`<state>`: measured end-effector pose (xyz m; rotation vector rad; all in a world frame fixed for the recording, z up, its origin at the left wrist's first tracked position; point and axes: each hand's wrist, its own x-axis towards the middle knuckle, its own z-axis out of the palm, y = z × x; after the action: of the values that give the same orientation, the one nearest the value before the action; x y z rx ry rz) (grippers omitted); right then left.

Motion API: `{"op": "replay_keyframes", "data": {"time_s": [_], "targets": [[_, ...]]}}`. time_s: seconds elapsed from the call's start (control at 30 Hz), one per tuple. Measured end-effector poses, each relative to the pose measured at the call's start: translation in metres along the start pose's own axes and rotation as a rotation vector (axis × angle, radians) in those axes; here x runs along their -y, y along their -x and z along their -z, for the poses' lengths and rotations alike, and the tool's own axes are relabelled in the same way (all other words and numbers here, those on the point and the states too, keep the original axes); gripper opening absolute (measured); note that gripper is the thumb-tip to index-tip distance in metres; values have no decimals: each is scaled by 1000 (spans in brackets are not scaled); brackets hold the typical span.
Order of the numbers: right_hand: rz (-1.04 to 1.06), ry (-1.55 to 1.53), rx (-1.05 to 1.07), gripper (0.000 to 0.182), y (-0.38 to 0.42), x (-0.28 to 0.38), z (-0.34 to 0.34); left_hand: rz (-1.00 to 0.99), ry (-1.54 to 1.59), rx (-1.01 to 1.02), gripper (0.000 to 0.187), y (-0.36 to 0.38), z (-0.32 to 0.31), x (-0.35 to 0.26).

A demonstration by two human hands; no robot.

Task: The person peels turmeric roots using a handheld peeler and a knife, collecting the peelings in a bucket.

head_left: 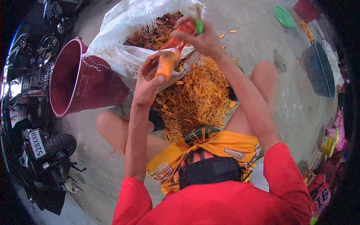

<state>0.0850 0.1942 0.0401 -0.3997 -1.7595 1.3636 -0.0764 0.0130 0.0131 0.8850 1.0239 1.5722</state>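
My left hand (146, 80) is wrapped round an orange, peeled-looking root (166, 67), held upright and slightly tilted. Just above and to the right, my right hand (200, 37) grips a peeler-like tool (198, 25) with a green part; its fingers are blurred. A red-orange slotted piece (185, 30) shows between the fingers of that hand, close to the top of the root. Both hands are over the front edge of a white woven sack (127, 22) that holds brown-orange roots (161, 33). Below them lies a large heap of orange peelings (198, 97), between my legs.
A big dark red tub (101, 84) lies tipped at the left, near a motorcycle (56, 150). At the right are a green basin (284, 16), a dark bucket (318, 69) and a yellow package (328, 143). Orange scraps (233, 31) dot the concrete floor.
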Motion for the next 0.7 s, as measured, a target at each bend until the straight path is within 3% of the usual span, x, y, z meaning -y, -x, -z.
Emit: {"op": "replay_keyframes", "data": {"time_s": [0.07,0.17,0.2,0.37,0.43,0.5,0.57,0.6,0.7], "targets": [[6,51,-120,26,-16,-33,24,-31,-4,183,89,6,2,-4],[-18,-18,-50,24,-9,1,27,11,105,77,82,10,-11,-9],[58,27,-38,24,-2,15,13,25,78,39,80,8,-14,-11],[112,-34,104,27,19,25,-14,-16,-10,136,79,3,-2,-10],[-36,-26,52,27,7,13,-2,-20,-5,179,81,5,3,-4],[6,47,-78,27,-3,-1,16,-46,88,296,89,5,2,-7],[-56,88,-97,27,-7,5,26,-11,142,234,95,9,-10,-12],[-7,-55,-37,27,-3,14,15,-1,103,185,96,8,-11,-13],[149,52,119,27,19,45,-15,-28,34,133,103,6,-10,-7]]}}
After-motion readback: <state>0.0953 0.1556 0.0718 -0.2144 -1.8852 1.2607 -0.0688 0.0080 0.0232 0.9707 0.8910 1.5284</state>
